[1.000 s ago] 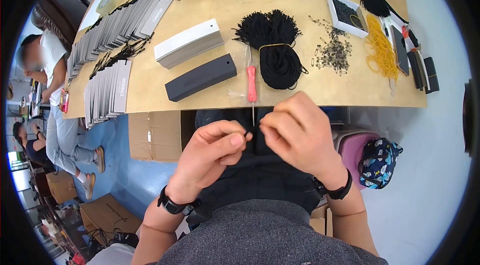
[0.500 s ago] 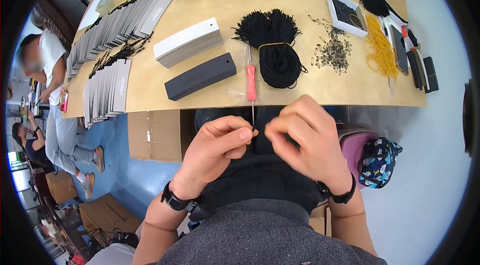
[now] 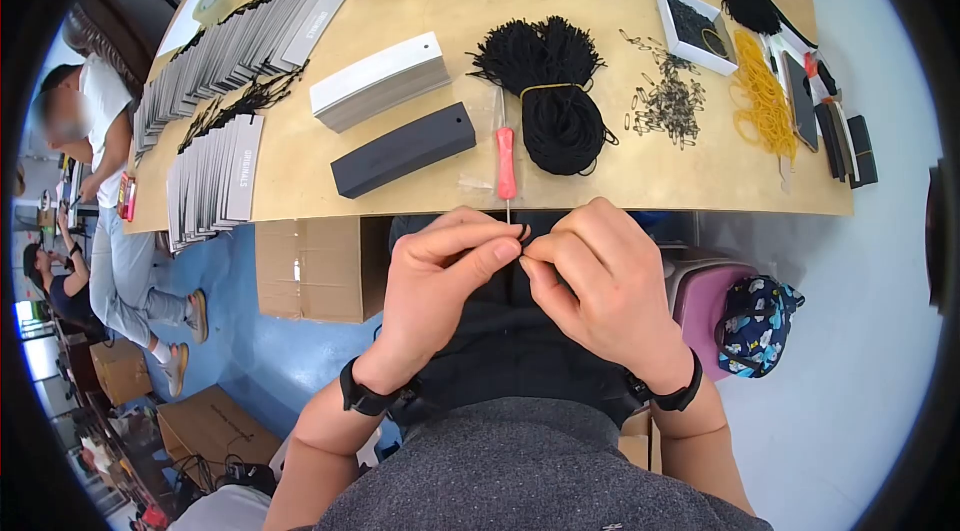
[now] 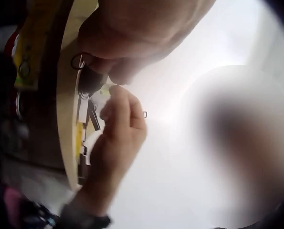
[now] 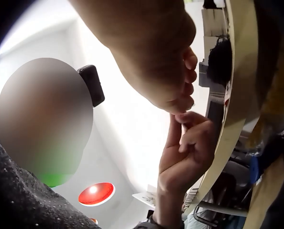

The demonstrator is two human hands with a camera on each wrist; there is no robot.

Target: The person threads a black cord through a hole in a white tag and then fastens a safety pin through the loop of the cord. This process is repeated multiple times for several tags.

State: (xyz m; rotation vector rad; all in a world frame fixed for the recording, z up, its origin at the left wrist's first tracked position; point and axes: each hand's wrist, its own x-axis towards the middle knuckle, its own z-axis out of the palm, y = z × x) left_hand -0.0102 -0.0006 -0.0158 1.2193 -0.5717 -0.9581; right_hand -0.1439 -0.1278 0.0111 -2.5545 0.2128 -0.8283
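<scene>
My left hand (image 3: 435, 266) and right hand (image 3: 605, 281) meet in front of the table edge, fingertips to fingertips. Between them is a small black cord (image 3: 525, 231), pinched by my left thumb and forefinger and mostly hidden by the fingers. In the left wrist view a thin dark loop (image 4: 76, 61) stands out beside the left fingers. My right thumb and forefinger pinch at the cord, right at the left fingertips. A tiny dark loop end (image 4: 144, 114) shows beside the right hand. Just beyond the hands lies an awl with a red handle (image 3: 506, 161), its shaft passing over the edge.
A banded bundle of black cords (image 3: 560, 126) lies ahead, with scattered safety pins (image 3: 668, 101) to its right. Left of it are a white tag stack (image 3: 380, 86), a black tag stack (image 3: 405, 151) and rows of strung tags (image 3: 215, 176). Yellow rubber bands (image 3: 762, 96) lie right.
Half a second ago my right hand was drawn slightly apart from the left. It has come back to the left fingertips, and the left hand has shifted up toward the table edge.
</scene>
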